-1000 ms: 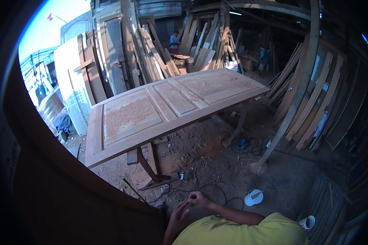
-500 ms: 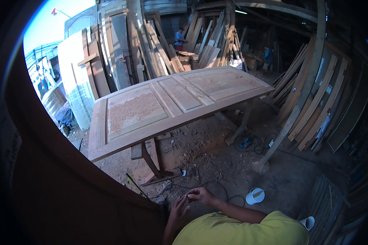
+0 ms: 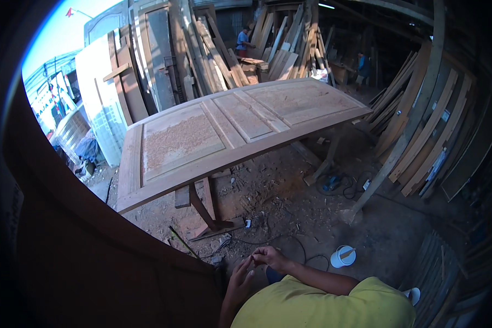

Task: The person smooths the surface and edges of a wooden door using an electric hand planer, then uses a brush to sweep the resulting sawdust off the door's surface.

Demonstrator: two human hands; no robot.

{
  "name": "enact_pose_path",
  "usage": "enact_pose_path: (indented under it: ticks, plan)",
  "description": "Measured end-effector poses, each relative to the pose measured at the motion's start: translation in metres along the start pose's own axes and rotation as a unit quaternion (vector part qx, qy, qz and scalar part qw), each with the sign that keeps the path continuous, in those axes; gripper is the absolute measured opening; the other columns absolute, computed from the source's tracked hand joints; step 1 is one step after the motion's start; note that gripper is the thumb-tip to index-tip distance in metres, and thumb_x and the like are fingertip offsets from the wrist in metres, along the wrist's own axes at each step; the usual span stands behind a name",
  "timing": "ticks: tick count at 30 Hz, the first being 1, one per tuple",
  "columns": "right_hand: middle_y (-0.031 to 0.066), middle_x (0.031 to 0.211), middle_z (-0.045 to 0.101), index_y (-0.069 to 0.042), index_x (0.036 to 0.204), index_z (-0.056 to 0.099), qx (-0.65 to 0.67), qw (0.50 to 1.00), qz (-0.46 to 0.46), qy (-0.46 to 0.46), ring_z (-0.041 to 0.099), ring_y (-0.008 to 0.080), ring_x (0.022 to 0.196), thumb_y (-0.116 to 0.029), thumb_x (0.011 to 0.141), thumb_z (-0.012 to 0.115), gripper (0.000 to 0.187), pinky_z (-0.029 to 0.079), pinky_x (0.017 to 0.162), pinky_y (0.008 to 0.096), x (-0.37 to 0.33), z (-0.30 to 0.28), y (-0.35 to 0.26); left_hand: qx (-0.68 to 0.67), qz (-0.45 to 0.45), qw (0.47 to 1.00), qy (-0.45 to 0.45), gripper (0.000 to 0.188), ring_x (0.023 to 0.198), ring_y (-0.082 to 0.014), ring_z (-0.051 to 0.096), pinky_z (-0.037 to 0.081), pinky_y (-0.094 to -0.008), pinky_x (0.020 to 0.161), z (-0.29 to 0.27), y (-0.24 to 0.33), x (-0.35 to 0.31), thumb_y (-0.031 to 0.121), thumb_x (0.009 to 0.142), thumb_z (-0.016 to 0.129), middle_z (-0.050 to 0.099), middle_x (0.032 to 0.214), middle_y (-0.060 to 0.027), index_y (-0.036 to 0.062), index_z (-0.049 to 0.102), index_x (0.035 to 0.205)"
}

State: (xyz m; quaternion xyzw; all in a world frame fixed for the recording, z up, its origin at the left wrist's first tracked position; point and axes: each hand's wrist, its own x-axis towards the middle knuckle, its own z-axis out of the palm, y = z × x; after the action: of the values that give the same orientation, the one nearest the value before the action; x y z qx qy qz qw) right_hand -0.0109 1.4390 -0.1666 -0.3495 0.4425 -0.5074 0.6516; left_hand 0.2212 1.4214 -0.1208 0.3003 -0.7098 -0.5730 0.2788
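My two hands meet low in front of my yellow shirt. My left hand (image 3: 239,277) points upward with its fingers stretched out and its thumb standing apart. Against its fingertips, my right hand (image 3: 272,259) is closed in a pinch; whatever it grips, if anything, is too small to make out. Beyond the hands, a panelled wooden door (image 3: 235,143) lies flat on a wooden trestle (image 3: 201,210). Wood shavings (image 3: 183,139) cover its recessed panels, thickest on the left one. Neither hand touches the door.
A large dark brown panel (image 3: 104,262) fills the lower left. On the floor are a white bucket (image 3: 342,257), a blue power tool (image 3: 331,183) and cables. A slanting post (image 3: 402,142) rises at right. Boards (image 3: 216,52) lean behind; two people work farther back.
The view has shifted slightly, so the door and floor sit a little differently in it. My hands stay together, the right still pinching at the left fingertips.
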Motion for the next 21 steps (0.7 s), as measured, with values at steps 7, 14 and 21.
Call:
enact_pose_path:
  ticks: [7, 14, 21]
  plan:
    - [0.0019, 0.099, 0.072, -0.004, 0.112, 0.071, -0.048, 0.998, 0.025, -0.011, 0.07, 0.0111, 0.091, -0.017, 0.11, 0.065, 0.014, 0.057, 0.088, 0.0303, 0.033, -0.022, 0.004, 0.036, -0.012, 0.999, 0.022, 0.056, 0.157, -0.0376, 0.045, 0.035, -0.0457, 0.129, 0.002, 0.0, 0.028, 0.026, 0.109, 0.067, 0.052, 0.166, -0.0219, 0.0095, 0.057, 0.162]
    - [0.0016, 0.097, 0.071, -0.006, 0.111, 0.069, 0.01, 0.995, 0.073, -0.066, 0.07, 0.0112, 0.089, -0.017, 0.109, 0.065, 0.011, 0.057, 0.087, 0.0301, 0.111, -0.045, -0.006, 0.05, -0.076, 0.993, 0.077, 0.054, 0.156, -0.0382, 0.046, 0.034, -0.0462, 0.129, -0.021, -0.014, 0.082, 0.027, 0.11, 0.066, 0.052, 0.166, -0.0214, 0.0142, 0.059, 0.162]
    - [0.0028, 0.1, 0.072, -0.005, 0.111, 0.07, -0.02, 0.981, 0.125, -0.144, 0.071, 0.0121, 0.091, -0.015, 0.108, 0.067, 0.011, 0.059, 0.087, 0.0304, 0.23, -0.075, -0.049, 0.089, -0.134, 0.97, 0.18, 0.052, 0.154, -0.0365, 0.048, 0.035, -0.0463, 0.129, -0.048, -0.024, 0.16, 0.028, 0.111, 0.065, 0.053, 0.166, -0.0201, 0.0116, 0.059, 0.16]
